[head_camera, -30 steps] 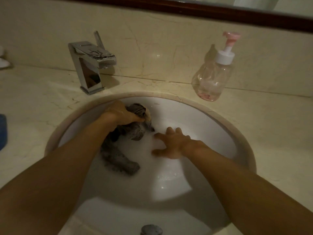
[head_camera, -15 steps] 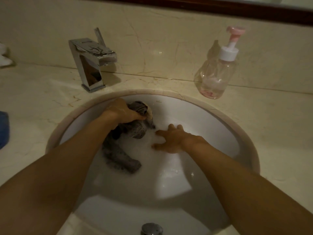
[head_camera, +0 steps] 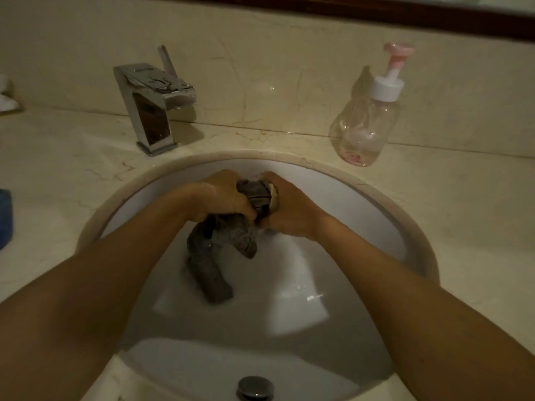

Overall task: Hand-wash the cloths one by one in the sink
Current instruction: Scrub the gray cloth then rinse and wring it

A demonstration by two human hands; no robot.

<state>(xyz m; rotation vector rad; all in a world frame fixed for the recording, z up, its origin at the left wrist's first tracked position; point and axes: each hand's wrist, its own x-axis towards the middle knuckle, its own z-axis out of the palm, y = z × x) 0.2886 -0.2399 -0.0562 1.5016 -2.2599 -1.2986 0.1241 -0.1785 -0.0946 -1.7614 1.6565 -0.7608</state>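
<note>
A wet grey cloth (head_camera: 208, 264) hangs into the white oval sink (head_camera: 362, 198), its lower end trailing in the soapy water. My left hand (head_camera: 220, 198) grips the bunched top of the cloth at the far side of the basin. My right hand (head_camera: 289, 209) grips the same bunch from the right, pressed close against the left. A pale edge of the cloth shows between the two hands.
A chrome faucet (head_camera: 153, 108) stands behind the sink at left. A clear pump bottle (head_camera: 364, 125) with a pink top stands on the marble counter at back right. Something blue (head_camera: 4, 218) lies at the left edge. The drain plug (head_camera: 255, 387) shows at the bottom.
My right hand has left the water, where it lay flat, and moved up left to take hold of the cloth beside my left hand. The cloth is lifted slightly.
</note>
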